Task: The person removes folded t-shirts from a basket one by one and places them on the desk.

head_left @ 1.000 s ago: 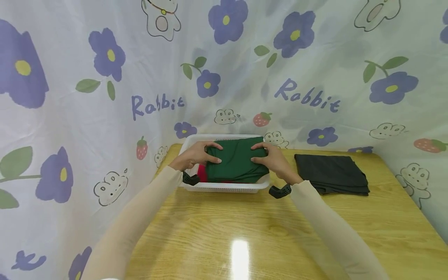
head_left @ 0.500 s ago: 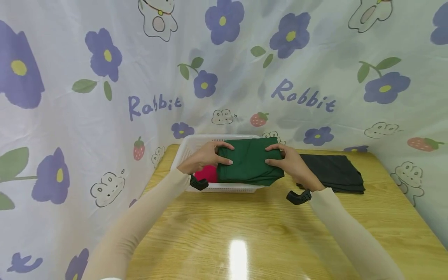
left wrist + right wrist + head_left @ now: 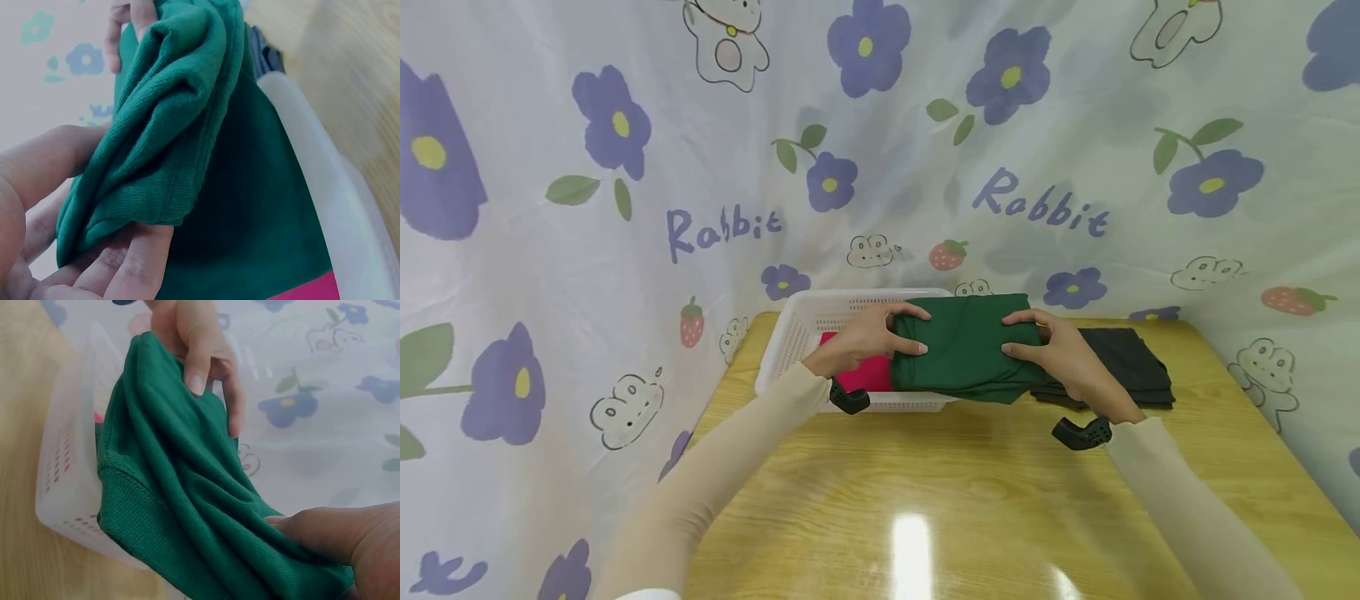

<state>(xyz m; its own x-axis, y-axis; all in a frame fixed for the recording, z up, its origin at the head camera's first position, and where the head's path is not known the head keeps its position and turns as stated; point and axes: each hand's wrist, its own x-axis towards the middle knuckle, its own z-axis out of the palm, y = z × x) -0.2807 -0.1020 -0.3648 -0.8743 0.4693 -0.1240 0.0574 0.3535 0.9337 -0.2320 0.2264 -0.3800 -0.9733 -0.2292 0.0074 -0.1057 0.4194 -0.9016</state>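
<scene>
A folded green garment [image 3: 967, 346] is held up level between both hands over the right part of a white perforated basket [image 3: 790, 333]. The left hand [image 3: 863, 335] grips its left end, thumb and fingers on opposite faces. My right hand [image 3: 1063, 357] pinches the right end the same way, beyond the basket's right side. Close up, the garment [image 3: 181, 481] shows loose folds and a ribbed band. Darker green cloth [image 3: 244, 206] hangs or lies below it in the left wrist view. A red cloth [image 3: 868, 373] lies in the basket, partly hidden by the left hand.
A folded black cloth [image 3: 1123, 362] lies on the wooden table [image 3: 985, 492] at the right, partly behind the right hand. A white curtain [image 3: 895, 125] with purple flowers and rabbits hangs behind and at the sides of the table.
Both hands have carried the green garment to the right, from inside the basket to partly past its right side. More of the red cloth and basket interior shows now.
</scene>
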